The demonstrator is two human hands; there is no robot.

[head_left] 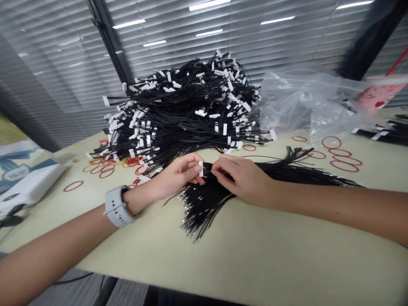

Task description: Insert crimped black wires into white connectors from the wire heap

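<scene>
My left hand [186, 170], with a grey watch on its wrist, pinches a small white connector [201, 169] upright between thumb and fingers. Just to its right, my right hand [240, 176] is closed in a pinch close to the connector; a thin wire end shows between the hands, though what the right fingertips grip is too small to make out. Beneath both hands lies a bundle of loose black wires [204, 204] with shiny metal tips, fanned toward the front and stretching right under my right forearm.
A tall heap of black cables [185, 114] with white connectors stands behind the hands. Red rubber bands [346, 160] lie at right, more at left. Clear plastic bags [296, 102] and a pink cup [379, 93] stand back right. A white device [30, 187] sits at left.
</scene>
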